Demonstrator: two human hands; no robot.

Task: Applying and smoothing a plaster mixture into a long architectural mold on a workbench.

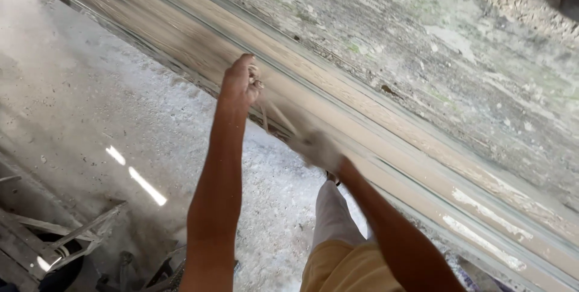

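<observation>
While a long brown wooden plank (374,117) slants across rough grey concrete floor (78,105), a thin pale cord (265,114) is gripped in the closed left hand (241,81); the blurred right hand (316,150), resting on the plank, cannot be judged.

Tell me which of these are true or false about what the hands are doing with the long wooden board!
1. The left hand is closed around a thin stick-like thing. True.
2. The right hand looks sharp and still. False: it is blurred.
3. Both hands are by the long wooden board. True.
4. The floor is covered in green grass. False: it is pale, dusty concrete with whitish powder.
5. The person wears long dark sleeves. False: both forearms are bare.
</observation>
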